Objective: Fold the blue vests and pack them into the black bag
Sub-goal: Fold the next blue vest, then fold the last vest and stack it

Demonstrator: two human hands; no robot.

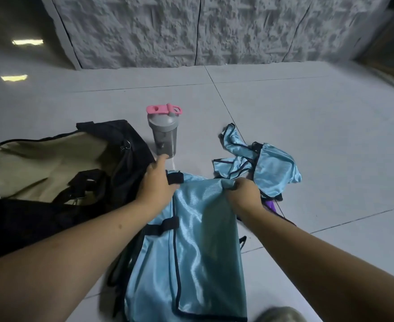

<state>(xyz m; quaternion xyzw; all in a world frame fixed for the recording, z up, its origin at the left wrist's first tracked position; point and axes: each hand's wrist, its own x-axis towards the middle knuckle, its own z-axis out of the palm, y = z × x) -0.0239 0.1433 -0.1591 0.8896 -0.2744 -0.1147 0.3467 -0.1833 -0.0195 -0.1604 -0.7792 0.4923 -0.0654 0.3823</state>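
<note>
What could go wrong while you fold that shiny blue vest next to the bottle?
1. The left hand is close to the shaker bottle; a wide sweep might knock it over.
2. The blue vest looks slippery, so it might slide out of the right hand and unfold.
3. The straps lying in the black bag opening could snag the vest going in.

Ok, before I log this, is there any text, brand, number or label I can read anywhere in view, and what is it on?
No readable text anywhere.
Shaker bottle: dark marks on its side, too blurred to read.
Black bag: no label shows.
Blue vest held by the left hand and right hand: plain.
Crumpled vest: plain.
</note>
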